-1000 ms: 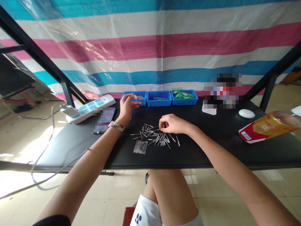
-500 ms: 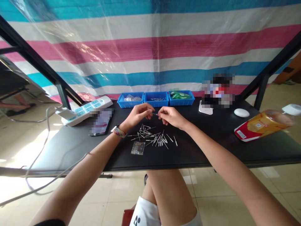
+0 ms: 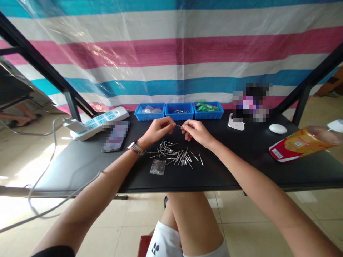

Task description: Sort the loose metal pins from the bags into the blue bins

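A thin silver blind rivet [image 3: 178, 125] spans the small gap between my two hands, above the table behind the rivet pile. My left hand [image 3: 159, 130], with a patterned band at its wrist, pinches one end between thumb and forefinger. The other end sits in the closed fingertips of my right hand [image 3: 197, 132]. Below them a loose pile of blind rivets [image 3: 183, 157] lies scattered on the black tabletop, pointing all ways. A small clear plastic bag [image 3: 157, 167] with copper-coloured pieces inside lies at the pile's near left.
Three blue bins stand behind my hands: clear bags in the left bin [image 3: 149, 117], rivets in the middle bin [image 3: 179, 116], green packets in the right bin [image 3: 209, 115]. A power strip [image 3: 102, 122] and phone [image 3: 117, 137] lie left; a bottle [image 3: 302, 142] lies right.
The rivet has tipped to lie more nearly level between my fingertips, and my left thumb and forefinger look closer together. The whole view has shifted slightly. The pile looks the same.
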`<state>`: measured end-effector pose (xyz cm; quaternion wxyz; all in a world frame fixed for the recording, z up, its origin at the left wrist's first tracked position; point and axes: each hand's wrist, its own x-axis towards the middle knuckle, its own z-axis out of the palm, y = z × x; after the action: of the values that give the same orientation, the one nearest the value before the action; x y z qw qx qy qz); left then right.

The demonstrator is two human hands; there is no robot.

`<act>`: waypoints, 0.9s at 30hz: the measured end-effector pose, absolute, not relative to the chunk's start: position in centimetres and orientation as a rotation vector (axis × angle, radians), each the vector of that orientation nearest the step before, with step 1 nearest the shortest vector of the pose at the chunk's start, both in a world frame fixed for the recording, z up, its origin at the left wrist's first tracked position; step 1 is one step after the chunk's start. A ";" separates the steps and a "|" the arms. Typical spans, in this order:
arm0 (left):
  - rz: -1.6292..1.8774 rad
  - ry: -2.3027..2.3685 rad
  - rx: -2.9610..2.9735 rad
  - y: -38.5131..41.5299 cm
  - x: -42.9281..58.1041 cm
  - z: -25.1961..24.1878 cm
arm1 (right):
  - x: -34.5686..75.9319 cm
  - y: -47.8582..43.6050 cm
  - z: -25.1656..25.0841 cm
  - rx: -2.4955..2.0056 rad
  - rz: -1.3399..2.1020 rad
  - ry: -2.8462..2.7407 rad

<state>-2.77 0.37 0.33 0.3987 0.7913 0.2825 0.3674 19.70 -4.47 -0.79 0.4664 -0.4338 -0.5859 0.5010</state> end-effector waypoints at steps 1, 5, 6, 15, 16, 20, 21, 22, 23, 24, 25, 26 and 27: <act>0.922 0.730 2.024 0.4 -2.8 0.3 | 19.6 -4.6 -0.8 -1.056 1.214 -1.418; 0.885 0.762 2.084 0.5 -2.7 0.4 | 19.2 -4.9 -0.7 -1.005 1.121 -1.331; 0.877 0.765 2.092 0.4 -2.7 0.4 | 19.1 -5.0 -0.6 -0.991 1.105 -1.313; 0.883 0.743 2.005 0.4 -2.6 0.3 | 19.0 -5.0 -0.4 -0.943 1.095 -1.273; 0.906 0.724 1.967 0.3 -2.6 0.3 | 19.0 -5.1 -0.4 -0.960 1.090 -1.275; 0.968 0.692 1.914 0.1 -2.5 0.6 | 18.9 -5.0 -0.6 -1.032 1.068 -1.282; 0.969 0.698 1.931 0.1 -2.5 0.7 | 18.8 -5.0 -0.6 -1.044 1.065 -1.282; 0.969 0.706 1.949 0.0 -2.5 0.8 | 18.8 -5.0 -0.6 -1.053 1.064 -1.281; 0.969 0.714 1.965 0.0 -2.5 0.8 | 18.8 -5.0 -0.6 -1.058 1.066 -1.282; 0.973 0.722 1.975 0.0 -2.5 0.7 | 18.8 -5.0 -0.6 -1.060 1.069 -1.283; 0.975 0.729 1.980 0.1 -2.5 0.6 | 18.8 -5.0 -0.6 -1.059 1.072 -1.282; 0.975 0.735 1.983 0.2 -2.5 0.5 | 18.8 -5.0 -0.5 -1.055 1.076 -1.280; 0.975 0.742 1.986 0.3 -2.5 0.4 | 18.9 -5.0 -0.5 -1.048 1.080 -1.277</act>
<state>-2.52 0.25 0.38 0.3931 0.7826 0.2924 0.3842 18.86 -5.03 -0.48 0.5513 -0.4430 -0.5398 0.4565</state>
